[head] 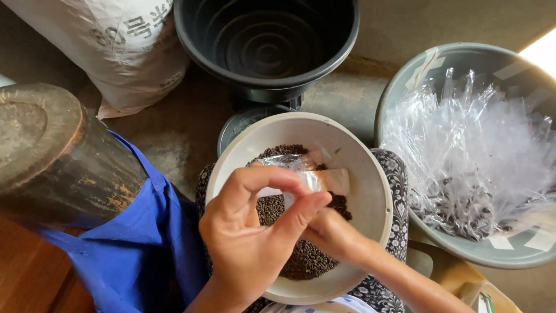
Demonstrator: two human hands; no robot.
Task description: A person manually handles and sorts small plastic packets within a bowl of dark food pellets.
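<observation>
A cream bowl (370, 191) rests on my lap and holds dark brown granules (304, 261). Over it, my left hand (246, 232) pinches a small clear plastic packet (301, 171) between thumb and fingers. My right hand (336, 235) comes in from the lower right, mostly hidden behind the left one, and grips the same packet from below. The packet is crumpled and sits just above the granules.
A grey basin (399, 93) at the right holds several empty clear wrappers and some dark granules. A black ribbed tub (266, 40) stands beyond the bowl, a white sack (116, 46) at top left, a dark worn cylinder (52, 150) and blue cloth (139, 249) at left.
</observation>
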